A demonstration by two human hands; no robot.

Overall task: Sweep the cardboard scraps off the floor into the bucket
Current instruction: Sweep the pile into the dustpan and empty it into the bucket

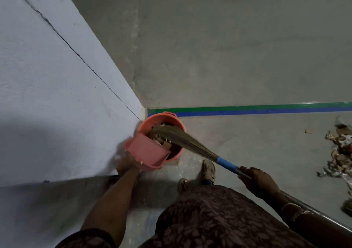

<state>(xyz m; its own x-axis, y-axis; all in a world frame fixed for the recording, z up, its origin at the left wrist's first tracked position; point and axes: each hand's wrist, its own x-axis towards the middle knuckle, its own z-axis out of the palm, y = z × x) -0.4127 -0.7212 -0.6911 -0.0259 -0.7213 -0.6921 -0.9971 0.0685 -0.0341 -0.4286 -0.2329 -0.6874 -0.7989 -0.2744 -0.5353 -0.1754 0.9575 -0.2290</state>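
Head view: left fingers grasp the dustpan over the bucket; right fingers grasp the broom

A salmon-pink bucket and a matching pink dustpan show against a dull grey concrete floor. The broom has tan, straw-coloured bristles and a bright blue wrap on its handle. A tape stripe, green above blue, crosses the floor. The wall is pale bluish white with a thin dark line. Cardboard scraps are brown and whitish. The garment is dark brown with a leaf print; the bangle is gold.
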